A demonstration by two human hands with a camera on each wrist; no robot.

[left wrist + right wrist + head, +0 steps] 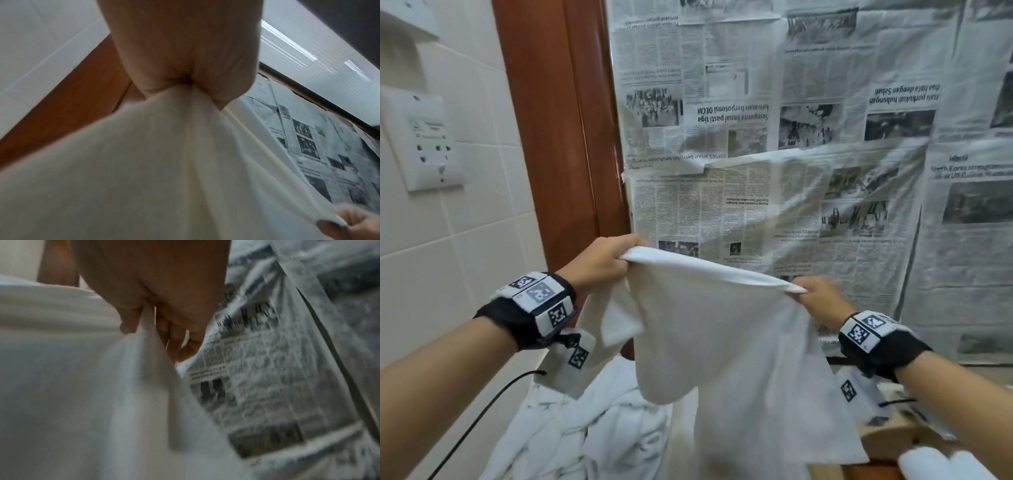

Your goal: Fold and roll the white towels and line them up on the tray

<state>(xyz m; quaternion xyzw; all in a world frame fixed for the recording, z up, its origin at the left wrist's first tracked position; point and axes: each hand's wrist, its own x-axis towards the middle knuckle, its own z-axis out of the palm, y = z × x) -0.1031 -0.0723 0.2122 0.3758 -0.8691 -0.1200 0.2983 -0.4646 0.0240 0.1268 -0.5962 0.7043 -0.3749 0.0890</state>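
Nearest the camera, 2 rolled white towels [941, 462] lie side by side at the lower right, close to a pale wooden tray [887, 437] whose extent is mostly hidden. To the lower left sits a heap of loose white towels [585, 435], not yet folded. Above these, a plain white cloth towel [729, 342] hangs in the air, stretched by its top edge between both hands. The left hand [602, 262] is clenched around 1 upper corner, the cloth bunching out of the fist. The right hand [816, 298] pinches the other corner between thumb and fingers; the wrist view shows this hold to be lighter. The hands are held well apart. Behind them, newspaper sheets [791, 137] cover the wall beside a brown wooden door frame [558, 137].

The likely trouble: the right pinch could slip under tension, dropping the corner onto the heap. The left side also carries a doubled-over flap, which may give a crooked fold.
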